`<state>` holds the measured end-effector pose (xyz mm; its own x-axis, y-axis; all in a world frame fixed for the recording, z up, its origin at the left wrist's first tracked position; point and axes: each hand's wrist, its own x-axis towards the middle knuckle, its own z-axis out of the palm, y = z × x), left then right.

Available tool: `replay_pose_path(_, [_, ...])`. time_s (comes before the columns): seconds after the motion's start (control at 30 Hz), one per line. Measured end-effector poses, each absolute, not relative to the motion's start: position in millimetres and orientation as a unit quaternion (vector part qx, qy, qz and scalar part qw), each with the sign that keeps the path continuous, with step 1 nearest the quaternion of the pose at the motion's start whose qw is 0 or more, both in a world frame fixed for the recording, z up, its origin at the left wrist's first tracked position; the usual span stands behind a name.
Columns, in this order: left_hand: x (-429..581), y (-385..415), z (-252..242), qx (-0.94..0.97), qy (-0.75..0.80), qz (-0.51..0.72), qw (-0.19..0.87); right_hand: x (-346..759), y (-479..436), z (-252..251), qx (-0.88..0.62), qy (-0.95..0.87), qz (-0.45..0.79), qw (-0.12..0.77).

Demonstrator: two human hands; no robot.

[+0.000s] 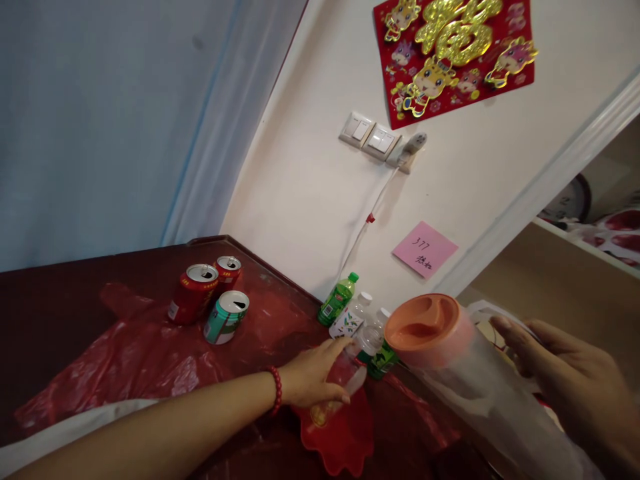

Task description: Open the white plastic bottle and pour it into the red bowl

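Note:
My left hand (316,375), a red bead bracelet on its wrist, is closed around a clear plastic bottle (350,365) with a little yellowish liquid, above a red funnel-like dish (345,440) on the dark red table. My right hand (565,373) grips the handle of a clear plastic jug (470,380) with an orange lid (425,327), held tilted in the air close to the bottle. Behind them stand a green bottle (338,300), a white-labelled bottle (351,316) and another green-labelled bottle (384,359).
Two red cans (194,293) and a teal can (226,317), all opened, stand on a red plastic sheet (145,353) covering the table (60,300). The wall behind carries switches (371,136), a hanging cable, a pink note (425,249) and a red decoration (453,53). A doorway opens at right.

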<state>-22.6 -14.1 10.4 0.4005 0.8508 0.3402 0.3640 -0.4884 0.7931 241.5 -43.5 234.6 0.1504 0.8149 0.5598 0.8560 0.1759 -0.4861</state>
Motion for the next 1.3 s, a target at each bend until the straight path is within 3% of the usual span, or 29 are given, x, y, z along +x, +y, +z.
replay_pose_path(0.83, [-23.4,-14.9,11.7,0.770,0.393,0.380,0.328,229.1,-44.9,245.9,-0.676,-0.628,-0.057,0.382])
replay_pose_path(1.3, [-22.8,-13.7,11.2,0.771,0.393,0.380,0.326,245.4,-45.0,242.3,-0.579,-0.708,-0.111,0.390])
